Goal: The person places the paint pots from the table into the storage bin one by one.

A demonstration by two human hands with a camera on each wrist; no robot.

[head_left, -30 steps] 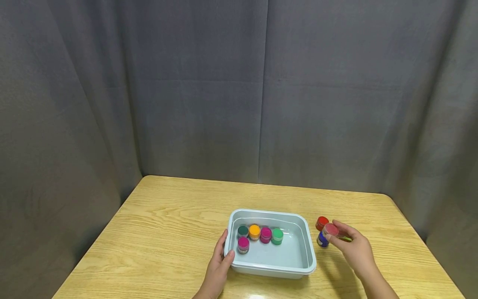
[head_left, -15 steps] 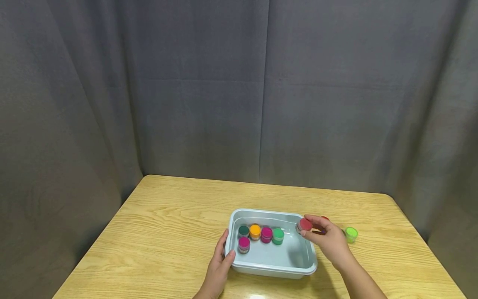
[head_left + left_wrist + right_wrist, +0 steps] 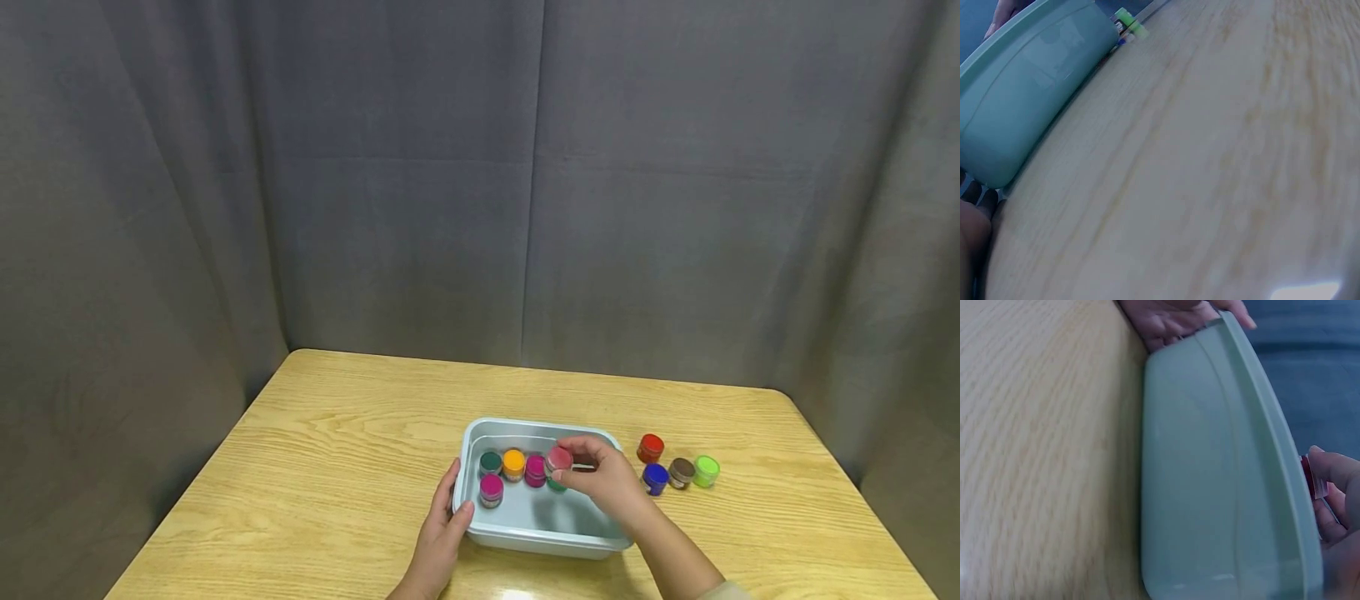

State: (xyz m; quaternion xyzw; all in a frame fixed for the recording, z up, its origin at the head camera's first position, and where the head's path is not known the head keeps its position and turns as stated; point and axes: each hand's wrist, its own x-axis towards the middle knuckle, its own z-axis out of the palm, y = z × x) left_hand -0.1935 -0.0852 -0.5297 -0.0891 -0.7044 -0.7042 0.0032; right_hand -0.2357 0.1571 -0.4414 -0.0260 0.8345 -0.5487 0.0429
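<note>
Pinched between thumb and fingers of my right hand (image 3: 611, 483) is a small jar with a pinkish-red lid (image 3: 558, 459), held above the pale blue plastic tub (image 3: 547, 540). It overlaps a green jar (image 3: 557, 484) below it in the head view. Also in the tub stand a dark green jar (image 3: 491, 464), an orange jar (image 3: 513, 464) and two magenta ones, one (image 3: 536, 471) in the back row and one (image 3: 491, 489) in front. My left hand (image 3: 441, 533) grips the tub's left side, thumb at the rim. The right wrist view shows the red jar (image 3: 1315, 478) past the rim.
On the wooden table (image 3: 360, 450), right of the tub, stand a red jar (image 3: 650, 448), a blue jar (image 3: 655, 478), a brown jar (image 3: 681, 472) and a lime green jar (image 3: 706, 471). Grey curtains (image 3: 420, 208) hang behind the table and at both sides.
My right hand has carried the pinkish-red-lidded jar leftward from the jars on the table to over the tub. The left hand keeps its place at the tub.
</note>
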